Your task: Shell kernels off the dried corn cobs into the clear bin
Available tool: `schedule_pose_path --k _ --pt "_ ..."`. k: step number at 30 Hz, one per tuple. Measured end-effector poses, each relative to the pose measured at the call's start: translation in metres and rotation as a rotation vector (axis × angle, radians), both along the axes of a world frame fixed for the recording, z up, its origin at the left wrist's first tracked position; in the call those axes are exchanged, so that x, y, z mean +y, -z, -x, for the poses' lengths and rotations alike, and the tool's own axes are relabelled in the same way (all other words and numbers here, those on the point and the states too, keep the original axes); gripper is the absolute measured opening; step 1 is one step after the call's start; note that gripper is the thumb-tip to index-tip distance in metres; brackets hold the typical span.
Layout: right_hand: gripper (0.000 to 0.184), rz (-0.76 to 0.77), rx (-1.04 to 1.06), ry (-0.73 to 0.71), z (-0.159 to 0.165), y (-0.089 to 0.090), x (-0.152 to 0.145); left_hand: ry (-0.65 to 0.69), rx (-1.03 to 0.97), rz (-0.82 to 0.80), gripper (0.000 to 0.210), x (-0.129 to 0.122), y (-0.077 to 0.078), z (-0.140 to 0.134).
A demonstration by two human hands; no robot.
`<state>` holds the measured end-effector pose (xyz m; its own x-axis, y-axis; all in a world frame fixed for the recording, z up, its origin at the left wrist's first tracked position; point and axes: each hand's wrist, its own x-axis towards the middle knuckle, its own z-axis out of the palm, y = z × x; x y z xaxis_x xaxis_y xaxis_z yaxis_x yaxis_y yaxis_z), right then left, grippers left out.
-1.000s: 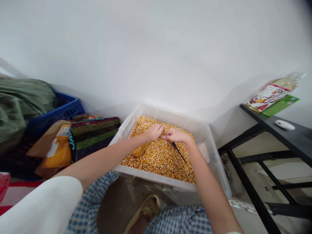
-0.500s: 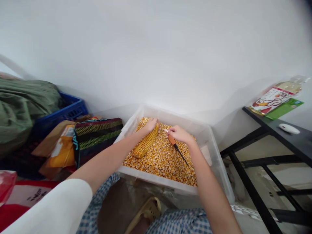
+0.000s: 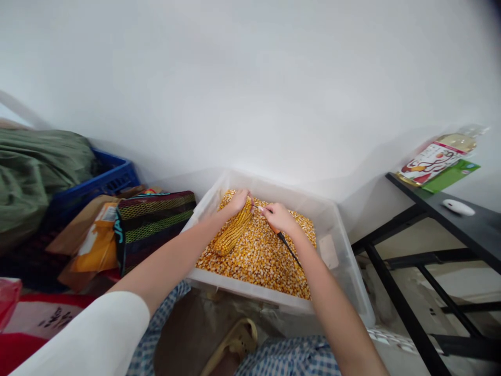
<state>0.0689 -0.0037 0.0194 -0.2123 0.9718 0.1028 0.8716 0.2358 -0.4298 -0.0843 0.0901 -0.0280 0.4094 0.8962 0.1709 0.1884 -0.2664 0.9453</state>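
Observation:
A clear plastic tub (image 3: 344, 271) on the floor is filled with loose yellow corn kernels (image 3: 262, 256). My left hand (image 3: 236, 200) grips the far end of a yellow corn cob (image 3: 231, 236) that slants down toward me over the kernels. My right hand (image 3: 276, 216) holds a thin tool with an orange handle and a dark shaft (image 3: 287, 245); its metal tip touches the top of the cob beside my left hand.
Left of the tub lie a striped mesh bag (image 3: 151, 222), orange packets (image 3: 96, 243) and a blue crate (image 3: 105, 180) with green cloth. A black table (image 3: 442, 209) at right carries a bottle (image 3: 436, 156) and a white mouse (image 3: 457, 207). A sandal (image 3: 235, 342) lies between my knees.
My left hand lifted the cob's far end, so more of the cob shows. My right hand drew apart, showing the orange handle, then moved back left with the tip at the cob's top.

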Motion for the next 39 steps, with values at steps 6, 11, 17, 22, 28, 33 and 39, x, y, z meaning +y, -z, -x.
schedule_pose_path --k 6,11,17,22,28,33,39 --pt "0.037 -0.013 0.010 -0.013 0.000 0.002 0.000 -0.012 0.046 -0.047 0.046 -0.001 0.000 0.000" --pt "0.039 -0.024 -0.015 -0.050 -0.003 0.005 0.002 -0.005 0.060 -0.039 0.046 0.000 0.001 0.000" --pt "0.038 -0.046 0.017 -0.096 -0.007 0.006 0.003 -0.022 0.120 -0.075 0.045 -0.004 -0.006 0.001" --pt "0.039 0.095 0.103 -0.021 -0.006 0.008 0.007 -0.024 0.152 -0.102 0.044 -0.008 -0.010 0.003" --pt "0.039 0.099 0.076 -0.005 -0.008 -0.003 0.003 0.043 0.040 0.005 0.045 -0.001 -0.002 0.000" --pt "0.041 0.060 0.041 -0.026 -0.009 -0.012 -0.001 0.051 -0.004 0.074 0.044 0.000 0.000 -0.001" --pt "0.039 0.033 -0.033 -0.033 -0.002 -0.009 -0.002 -0.001 0.078 -0.067 0.044 -0.004 -0.003 0.001"
